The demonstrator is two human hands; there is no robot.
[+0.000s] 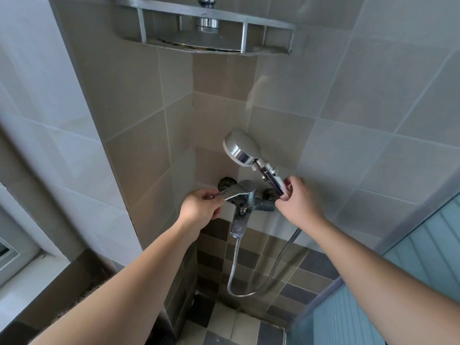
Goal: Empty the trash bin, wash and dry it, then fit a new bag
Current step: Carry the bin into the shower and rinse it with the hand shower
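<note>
In the corner of a tiled shower, my right hand [297, 199] grips the handle of a chrome hand shower [242, 149], whose head points up and to the left. A metal hose [249, 292] loops down from it to the chrome mixer tap [245, 197] on the wall. My left hand [200, 206] pinches the tip of the tap's lever [232, 192]. No water is visible. The trash bin is out of sight.
A metal corner shelf [206, 43] hangs overhead with a fixed shower head [206, 23] above it. A blue glass shower panel [408, 270] stands at the right. A window frame [15, 255] and dark ledge are at the lower left. Checkered tiles cover the floor.
</note>
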